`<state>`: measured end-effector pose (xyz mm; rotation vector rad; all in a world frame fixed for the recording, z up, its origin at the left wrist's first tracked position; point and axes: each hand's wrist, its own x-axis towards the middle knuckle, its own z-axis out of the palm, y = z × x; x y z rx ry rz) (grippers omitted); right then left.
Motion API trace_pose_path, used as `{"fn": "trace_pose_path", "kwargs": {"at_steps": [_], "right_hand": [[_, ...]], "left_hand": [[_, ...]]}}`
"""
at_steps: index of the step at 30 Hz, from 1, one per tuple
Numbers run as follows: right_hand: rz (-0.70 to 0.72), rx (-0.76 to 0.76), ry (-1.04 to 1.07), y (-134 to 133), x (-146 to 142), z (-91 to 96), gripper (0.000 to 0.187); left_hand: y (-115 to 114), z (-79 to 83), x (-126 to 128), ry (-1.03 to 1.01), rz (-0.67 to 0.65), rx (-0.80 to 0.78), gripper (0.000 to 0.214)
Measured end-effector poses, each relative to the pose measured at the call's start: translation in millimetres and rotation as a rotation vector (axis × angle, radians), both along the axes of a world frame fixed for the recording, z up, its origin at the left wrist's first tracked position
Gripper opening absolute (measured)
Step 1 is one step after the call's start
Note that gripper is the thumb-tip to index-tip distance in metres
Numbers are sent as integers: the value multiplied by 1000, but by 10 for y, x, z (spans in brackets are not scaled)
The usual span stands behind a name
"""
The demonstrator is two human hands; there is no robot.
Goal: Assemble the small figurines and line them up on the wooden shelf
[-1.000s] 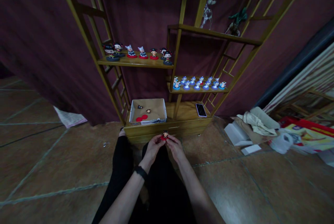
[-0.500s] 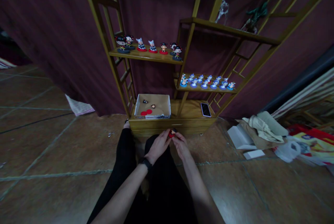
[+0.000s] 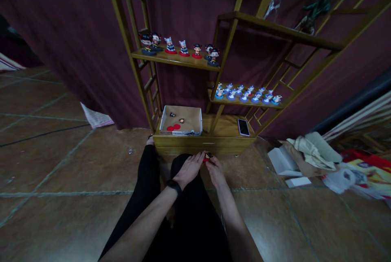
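Above my knees, my left hand [image 3: 191, 168] and my right hand [image 3: 215, 171] meet around a small dark-haired figurine [image 3: 208, 156] with a red base. My left fingers press on the base side, while the right fingers grip the figurine from the other side. Just beyond stands an open cardboard box [image 3: 197, 133] on the shelf unit's bottom board. Inside it lie two small figurine pieces, one dark [image 3: 172, 114] and one with dark hair [image 3: 181, 121], near two flat red discs [image 3: 173, 127].
Several figurines stand on the upper-left shelf [image 3: 183, 60], and several blue-and-white ones line the right shelf [image 3: 259, 104]. A phone [image 3: 243, 127] lies on the bottom board. White boxes [image 3: 282, 161] and plastic bags [image 3: 339, 178] sit on the floor at right.
The camera view has shifted slightly. Both hands stay together on the figurine; the left fingers now lie straighter against its base, and the figurine appears tilted.
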<state>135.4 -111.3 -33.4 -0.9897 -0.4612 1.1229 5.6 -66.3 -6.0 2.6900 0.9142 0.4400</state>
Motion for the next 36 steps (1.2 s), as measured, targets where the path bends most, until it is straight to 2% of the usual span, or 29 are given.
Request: {"fn": "trace_pose_path", "kwargs": {"at_steps": [5, 13, 20, 25, 29, 32, 36], "right_hand": [[-14, -14, -8, -34, -7, 26, 30], [-64, -47, 19, -24, -5, -77, 27], [-79, -57, -55, 5, 6, -160, 25], [-44, -59, -54, 38, 20, -132, 29], [8, -65, -65, 65, 9, -56, 31], [14, -62, -49, 77, -5, -17, 34], [12, -67, -44, 89, -9, -10, 36]], "left_hand": [[3, -72, -4, 44, 3, -11, 64], [3, -173, 46, -258, -2, -196, 57], [48, -220, 120, -566, 77, -513, 46], [162, -267, 185, -837, 289, -956, 35], [204, -225, 165, -1012, 296, -1231, 33], [213, -168, 136, -1047, 278, -1310, 34], [229, -144, 125, -1022, 274, -1330, 34]]}}
